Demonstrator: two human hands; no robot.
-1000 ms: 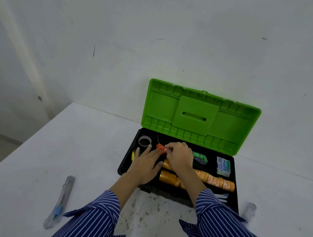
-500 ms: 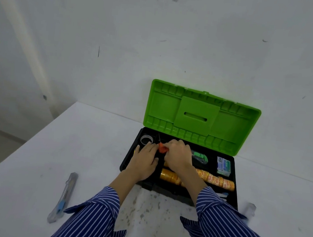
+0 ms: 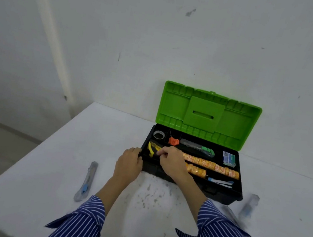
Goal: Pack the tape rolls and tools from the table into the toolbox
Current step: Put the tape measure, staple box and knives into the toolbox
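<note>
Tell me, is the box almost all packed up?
Nearly! Already in the open toolbox: a clear tape roll, orange tape rolls, a green knife and an orange tool. The right hand is over the yellow pliers inside, while the left hand grips the box's corner. Left to pack: the blue knife on the table, and blurry things by the right sleeve.

White table (image 3: 52,156), grey specks and stains near its front middle. Plain white wall (image 3: 201,35) behind, few dark marks (one smudge up high). Pale vertical strip (image 3: 50,32) on wall, left.
</note>
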